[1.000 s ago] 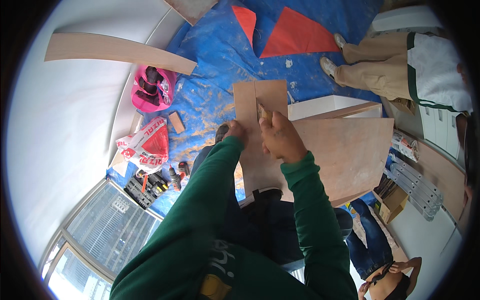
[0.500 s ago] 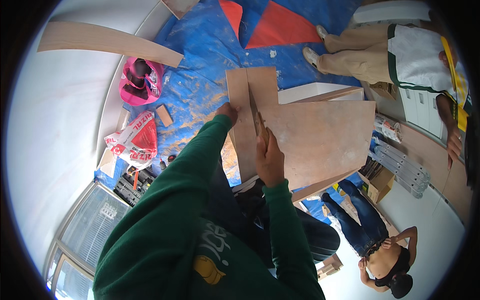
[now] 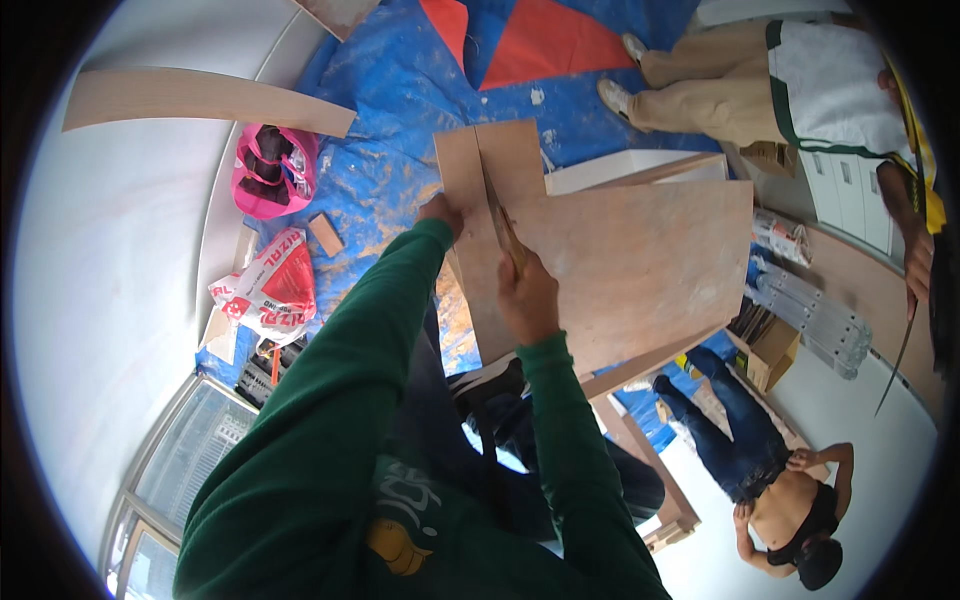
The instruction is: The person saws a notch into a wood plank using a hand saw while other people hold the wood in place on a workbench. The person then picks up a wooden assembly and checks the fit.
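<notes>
My right hand [image 3: 528,298] grips the wooden handle of a handsaw [image 3: 497,212], whose blade lies along a straight line or cut in the narrow section of a plywood board [image 3: 640,260]. My left hand [image 3: 440,215] holds the board's left edge beside the blade, its fingertips partly hidden. The board has a notch at its upper right and rests over a pale box-like frame [image 3: 588,172], which shows beyond the notch.
Blue tarp [image 3: 360,100] with red cloth [image 3: 545,45], pink bag [image 3: 270,195], red-white sack [image 3: 275,280], loose strip [image 3: 200,95]. One person [image 3: 830,90] stands right, holding a thin tool; another [image 3: 770,510] is lower right, near an aluminium ladder [image 3: 805,310].
The view has shifted, so the board sits higher and leftward. My right hand has drawn back from the top of the cut, exposing more blade. The person at right now shows a thin tool.
</notes>
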A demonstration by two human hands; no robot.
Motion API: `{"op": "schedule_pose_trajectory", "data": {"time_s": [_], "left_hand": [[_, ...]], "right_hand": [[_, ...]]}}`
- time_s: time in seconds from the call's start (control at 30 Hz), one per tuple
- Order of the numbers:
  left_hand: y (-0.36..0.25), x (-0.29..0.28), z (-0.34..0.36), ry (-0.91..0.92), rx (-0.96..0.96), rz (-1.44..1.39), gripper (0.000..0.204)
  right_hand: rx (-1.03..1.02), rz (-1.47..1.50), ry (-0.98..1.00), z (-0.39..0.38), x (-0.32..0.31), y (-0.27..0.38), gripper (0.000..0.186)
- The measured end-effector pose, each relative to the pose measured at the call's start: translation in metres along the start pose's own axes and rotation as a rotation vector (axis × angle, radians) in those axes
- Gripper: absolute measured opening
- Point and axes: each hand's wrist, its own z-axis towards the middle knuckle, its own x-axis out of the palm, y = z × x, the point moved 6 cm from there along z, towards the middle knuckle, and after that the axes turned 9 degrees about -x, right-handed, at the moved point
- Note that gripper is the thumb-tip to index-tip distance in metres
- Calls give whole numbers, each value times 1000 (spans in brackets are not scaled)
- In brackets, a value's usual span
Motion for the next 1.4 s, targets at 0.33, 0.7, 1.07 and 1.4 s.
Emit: {"op": "schedule_pose_trajectory", "data": {"time_s": [0.33, 0.7, 1.07, 1.4], "left_hand": [[12, -15, 10, 180, -3, 130, 53], [-19, -13, -2, 57, 84, 203, 50], [5, -28, -17, 55, -115, 83, 52], [12, -23, -6, 165, -109, 33, 54]], "right_hand": [[258, -28, 119, -183, -110, 61, 40], [52, -35, -10, 16, 6, -4, 40], [-12, -56, 42, -65, -18, 10, 34], [96, -74, 105, -100, -53, 43, 34]]}}
